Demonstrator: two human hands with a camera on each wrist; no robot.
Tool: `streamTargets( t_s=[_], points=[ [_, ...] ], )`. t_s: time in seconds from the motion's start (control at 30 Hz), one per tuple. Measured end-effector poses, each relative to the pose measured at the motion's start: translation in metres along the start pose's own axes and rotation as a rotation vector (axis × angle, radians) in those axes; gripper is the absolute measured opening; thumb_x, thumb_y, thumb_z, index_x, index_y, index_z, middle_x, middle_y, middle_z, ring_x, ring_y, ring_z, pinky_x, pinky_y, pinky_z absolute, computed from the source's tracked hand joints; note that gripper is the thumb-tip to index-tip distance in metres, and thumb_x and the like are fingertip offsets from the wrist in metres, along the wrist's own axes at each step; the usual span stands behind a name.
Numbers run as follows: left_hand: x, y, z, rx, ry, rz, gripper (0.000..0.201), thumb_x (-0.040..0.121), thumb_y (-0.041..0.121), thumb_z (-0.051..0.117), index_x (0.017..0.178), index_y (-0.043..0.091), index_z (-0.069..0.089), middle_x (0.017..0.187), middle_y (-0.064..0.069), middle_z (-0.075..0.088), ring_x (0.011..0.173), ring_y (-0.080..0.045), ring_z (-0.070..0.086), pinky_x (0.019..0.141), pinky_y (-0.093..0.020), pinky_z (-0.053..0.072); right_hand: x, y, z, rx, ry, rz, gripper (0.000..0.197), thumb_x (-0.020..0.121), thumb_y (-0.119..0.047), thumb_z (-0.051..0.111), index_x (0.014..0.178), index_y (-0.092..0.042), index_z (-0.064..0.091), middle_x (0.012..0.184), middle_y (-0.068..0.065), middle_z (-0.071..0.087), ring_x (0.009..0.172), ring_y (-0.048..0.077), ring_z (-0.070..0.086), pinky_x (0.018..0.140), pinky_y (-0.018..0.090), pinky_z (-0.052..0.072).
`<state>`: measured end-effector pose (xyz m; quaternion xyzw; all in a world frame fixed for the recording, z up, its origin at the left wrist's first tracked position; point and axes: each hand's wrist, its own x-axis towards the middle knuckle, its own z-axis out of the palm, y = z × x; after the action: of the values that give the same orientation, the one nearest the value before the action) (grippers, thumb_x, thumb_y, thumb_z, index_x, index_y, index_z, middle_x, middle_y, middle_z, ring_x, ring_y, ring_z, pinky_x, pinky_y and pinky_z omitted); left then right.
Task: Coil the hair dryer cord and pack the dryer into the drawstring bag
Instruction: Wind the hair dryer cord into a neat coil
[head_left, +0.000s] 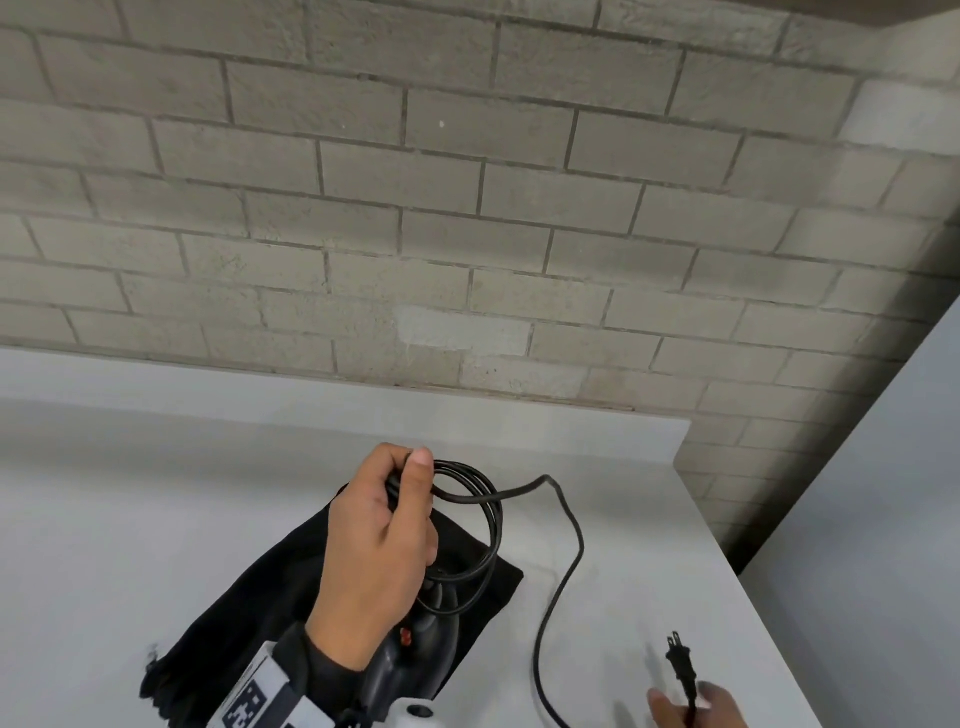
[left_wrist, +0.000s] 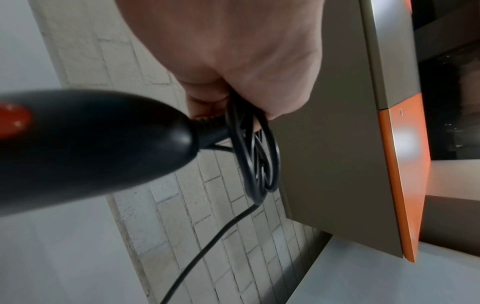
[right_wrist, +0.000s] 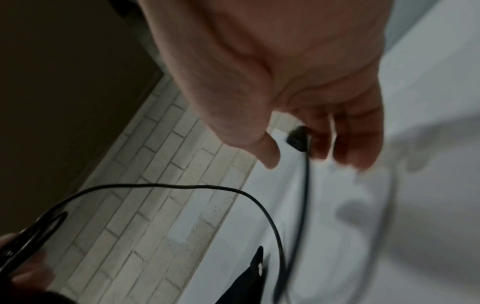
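The left hand (head_left: 382, 540) has a tight grip on a few loops of the black cord (head_left: 563, 525), with the hair dryer (head_left: 415, 649) hanging under it. The right hand (head_left: 698, 706) pinches the cord just below the plug (head_left: 679, 662). The black bag (head_left: 249, 603) lies flat on the white desk (head_left: 156, 493), under the dryer.

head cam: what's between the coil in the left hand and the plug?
Only a loose run of cord, arcing from the coil in the left hand over bare white counter to the plug at the right hand. Head view.
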<state>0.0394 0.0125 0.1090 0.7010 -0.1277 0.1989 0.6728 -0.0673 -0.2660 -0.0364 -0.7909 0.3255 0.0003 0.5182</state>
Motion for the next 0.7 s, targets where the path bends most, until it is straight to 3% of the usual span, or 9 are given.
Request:
streamTargets(
  t_s=[0.07,0.1,0.17,0.23,0.3,0.37,0.43,0.53,0.7],
  points=[
    [-0.002,0.000,0.002,-0.019,-0.013,0.015,0.036,0.090,0.054,0.048,0.076,0.021,0.054,0.052,-0.002,0.047,0.039,-0.018,0.045,0.043,-0.028,0.040,-0.013,-0.032,0.008,-0.173,0.283,0.024,0.099,0.042,-0.019,0.097,0.122,0.015,0.051,0.111,0.038,0.058,0.093,0.045,0.058,0.094,0.053,0.046],
    [-0.002,0.000,0.002,-0.029,-0.022,0.020,0.035,0.088,0.054,0.047,0.075,0.022,0.054,0.052,-0.002,0.047,0.039,-0.017,0.045,0.042,-0.028,0.039,-0.021,-0.052,0.010,-0.239,0.437,-0.085,0.093,0.050,-0.021,0.095,0.126,0.009,0.051,0.119,0.035,0.056,0.105,0.046,0.055,0.098,0.051,0.043],
    [-0.004,-0.001,0.004,-0.046,-0.046,0.024,0.034,0.087,0.052,0.046,0.075,0.021,0.054,0.052,-0.001,0.046,0.038,-0.017,0.044,0.042,-0.027,0.037,-0.041,-0.081,0.013,-0.147,0.518,-0.514,0.067,0.063,-0.034,0.082,0.123,-0.015,0.060,0.123,0.015,0.058,0.113,0.025,0.056,0.099,0.029,0.044],
    [-0.006,-0.003,0.007,-0.058,-0.072,0.028,0.034,0.087,0.050,0.046,0.076,0.020,0.055,0.052,0.000,0.045,0.038,-0.017,0.042,0.043,-0.027,0.036,-0.056,-0.104,0.015,-0.008,0.389,-0.844,0.044,0.076,-0.040,0.067,0.118,-0.034,0.057,0.123,-0.006,0.057,0.112,0.003,0.055,0.092,0.008,0.041],
    [-0.007,-0.004,0.009,-0.045,-0.095,0.045,0.031,0.087,0.050,0.047,0.076,0.022,0.055,0.052,0.000,0.043,0.040,-0.017,0.038,0.045,-0.029,0.034,-0.062,-0.127,0.018,-0.076,0.259,-1.035,0.045,0.084,-0.041,0.059,0.128,-0.033,0.053,0.132,-0.013,0.053,0.127,0.000,0.047,0.102,0.009,0.034],
    [-0.009,-0.005,0.010,-0.025,-0.120,0.077,0.029,0.088,0.048,0.047,0.076,0.024,0.055,0.053,0.002,0.041,0.043,-0.017,0.036,0.047,-0.030,0.033,-0.062,-0.145,0.016,-0.268,0.168,-1.194,0.045,0.090,-0.044,0.055,0.133,-0.031,0.047,0.133,-0.017,0.052,0.131,-0.001,0.041,0.112,0.020,0.028],
    [-0.010,-0.004,0.009,0.003,-0.138,0.126,0.025,0.090,0.047,0.047,0.076,0.027,0.055,0.052,0.004,0.041,0.042,-0.019,0.037,0.045,-0.031,0.034,-0.058,-0.160,0.012,-0.398,0.071,-1.277,0.026,0.096,-0.043,0.051,0.120,-0.032,0.053,0.110,-0.022,0.057,0.108,-0.004,0.052,0.103,0.027,0.039],
    [-0.010,-0.001,0.005,0.044,-0.132,0.206,0.023,0.094,0.043,0.045,0.076,0.031,0.053,0.050,0.004,0.041,0.039,-0.019,0.040,0.041,-0.033,0.037,-0.059,-0.178,0.004,-0.369,-0.020,-1.396,0.010,0.099,-0.032,0.052,0.104,-0.026,0.059,0.088,-0.017,0.054,0.081,0.002,0.048,0.074,0.015,0.043],
    [-0.011,0.003,0.003,0.102,-0.217,0.329,0.031,0.100,0.047,0.041,0.081,0.027,0.055,0.051,0.018,0.040,0.040,-0.007,0.040,0.045,-0.018,0.032,-0.072,-0.205,0.001,-0.230,-0.020,-1.490,0.008,0.096,-0.025,0.056,0.096,-0.020,0.061,0.083,-0.013,0.057,0.079,-0.001,0.048,0.075,0.010,0.038]
  ],
)
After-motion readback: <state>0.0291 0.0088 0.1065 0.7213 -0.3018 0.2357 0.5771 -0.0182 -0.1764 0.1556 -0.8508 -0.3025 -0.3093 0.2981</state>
